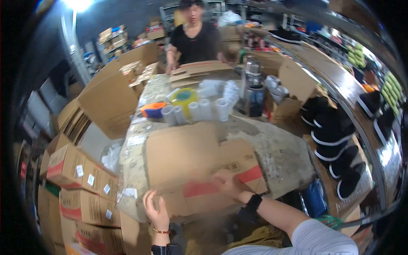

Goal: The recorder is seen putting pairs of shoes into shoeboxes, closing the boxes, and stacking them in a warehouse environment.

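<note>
Centrally, a flattened brown cardboard box (182,148) with a red band lies on the worktable (287,159), directly before the person. The left hand (157,212) stands at the near left corner of the cardboard, its fingers parted and loosely curved, grasping nothing; contact with the edge cannot be determined. The right hand (231,185), blurred, lies over the red band; whether its fingers grip or merely rest cannot be told. Beyond the cardboard are white cylinders (205,110), a yellow-green tape roll (183,97) and an orange-and-blue object (154,110). At the far end, a co-worker (196,40) stands behind further flat cardboard (202,70). Left: stacked cartons (85,170); right: black shoes (333,137) with white soles.
</note>
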`<move>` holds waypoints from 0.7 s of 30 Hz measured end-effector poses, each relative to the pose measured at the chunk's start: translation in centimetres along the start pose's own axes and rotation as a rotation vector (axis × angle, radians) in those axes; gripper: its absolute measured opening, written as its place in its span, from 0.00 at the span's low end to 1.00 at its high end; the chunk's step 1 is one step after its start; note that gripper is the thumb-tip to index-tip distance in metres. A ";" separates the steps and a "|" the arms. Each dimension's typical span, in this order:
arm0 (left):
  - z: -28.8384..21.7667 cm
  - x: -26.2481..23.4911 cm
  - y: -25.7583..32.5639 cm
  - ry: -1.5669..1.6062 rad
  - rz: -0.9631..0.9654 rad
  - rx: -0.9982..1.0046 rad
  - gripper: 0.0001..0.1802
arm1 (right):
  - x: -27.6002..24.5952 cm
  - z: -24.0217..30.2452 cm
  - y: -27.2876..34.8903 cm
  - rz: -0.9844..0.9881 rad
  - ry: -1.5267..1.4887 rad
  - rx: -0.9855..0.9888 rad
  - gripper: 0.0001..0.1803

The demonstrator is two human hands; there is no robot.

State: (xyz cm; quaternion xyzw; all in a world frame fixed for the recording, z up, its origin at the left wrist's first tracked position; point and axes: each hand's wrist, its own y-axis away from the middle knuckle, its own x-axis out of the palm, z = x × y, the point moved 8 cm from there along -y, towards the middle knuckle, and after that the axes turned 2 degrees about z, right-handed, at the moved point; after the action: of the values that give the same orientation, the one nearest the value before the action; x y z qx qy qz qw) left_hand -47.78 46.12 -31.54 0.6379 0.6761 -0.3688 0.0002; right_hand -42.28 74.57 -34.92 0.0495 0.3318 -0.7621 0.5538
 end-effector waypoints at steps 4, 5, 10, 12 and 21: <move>-1.4 5.6 -3.0 -0.130 0.172 0.106 0.25 | 0.8 -0.5 -0.4 0.035 -0.080 0.041 0.10; -1.6 7.1 -3.5 -0.240 0.184 0.150 0.29 | 0.4 -0.4 -0.6 0.011 -0.068 0.050 0.10; 0.0 13.4 -2.1 -0.711 0.482 -0.007 0.37 | -5.9 -4.5 -0.3 -0.105 -0.368 0.396 0.13; 0.0 13.7 -1.9 -0.744 0.519 0.008 0.37 | -12.6 -6.6 0.2 -0.227 -0.346 0.290 0.13; -0.1 13.5 -2.0 -0.805 0.505 0.029 0.34 | -44.6 -3.1 3.8 -0.971 1.635 0.448 0.23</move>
State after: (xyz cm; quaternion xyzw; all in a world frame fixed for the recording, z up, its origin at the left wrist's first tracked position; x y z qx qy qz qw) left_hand -51.98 58.01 -36.86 0.5885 0.4409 -0.5846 0.3427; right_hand -22.86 111.85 -19.34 0.5248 0.4453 -0.6833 -0.2437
